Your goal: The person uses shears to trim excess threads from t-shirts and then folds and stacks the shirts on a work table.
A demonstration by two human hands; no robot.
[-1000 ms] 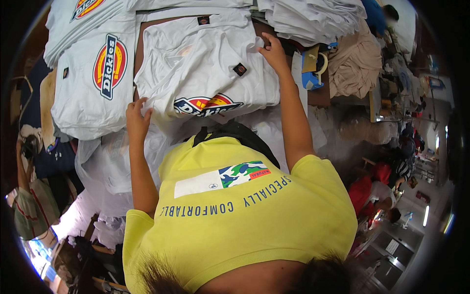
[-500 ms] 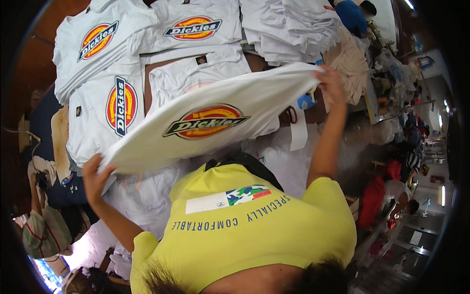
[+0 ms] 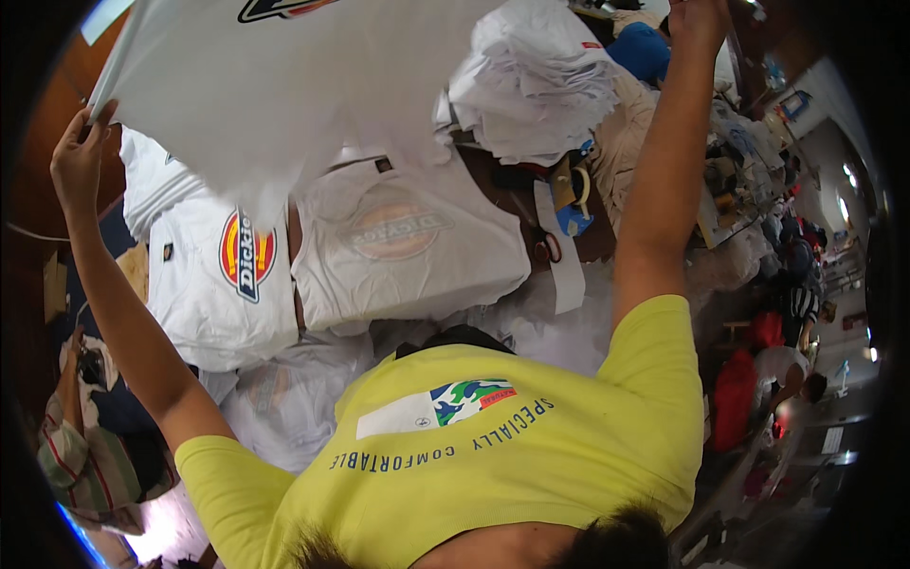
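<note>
A white shirt (image 3: 275, 104) with a printed oval logo is lifted and spread across the top of the view, its upper part cut off by the frame edge. My left hand (image 3: 83, 161) is closed on its left edge. High at the right, my right hand (image 3: 700, 21) is closed and partly cut off; the cloth at its fingers lies out of sight. Below the raised shirt, a white sleeveless top (image 3: 412, 242) with a faint logo lies flat on the table. Left of it sits a pile of folded white shirts (image 3: 204, 275) with a bright logo.
A tall stack of white garments (image 3: 536, 85) stands at the far right of the table. Nearby are scissors (image 3: 547, 247), a blue tape dispenser (image 3: 574, 221) and a white paper strip (image 3: 569, 280). Other people work at the right; another person's striped clothing (image 3: 114, 455) shows at lower left.
Both hands have moved up and away from my body, carrying the shirt toward the far side. The sleeveless top beneath is now largely uncovered.
</note>
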